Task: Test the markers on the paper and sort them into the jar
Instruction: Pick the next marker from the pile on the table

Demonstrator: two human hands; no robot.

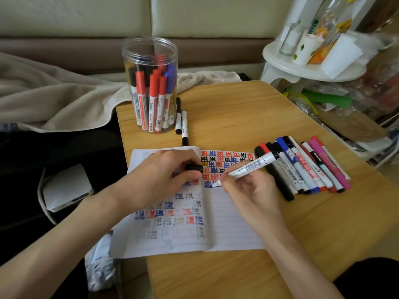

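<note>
Your right hand (248, 187) is curled round a white-barrelled marker (248, 168). Thumb and fingers pinch it low on the barrel, and its tip touches the paper (233, 223) at the end of a row of red, blue and black marks. Your left hand (166, 171) rests on the left page with its fingers curled, pinching a dark cap (194, 167) between thumb and forefinger. The paper is an open lined notebook lying flat on the bench (237, 111). The jar (151, 52), clear and open-topped, stands upright near the bench's far left corner and holds a cluster of markers (154, 93), red, blue and black, standing on end. Two black-ended markers (183, 124) lie just beside the jar on its right. A row of loose markers (306, 167) lies side by side to the right of the paper, near your right hand.
</note>
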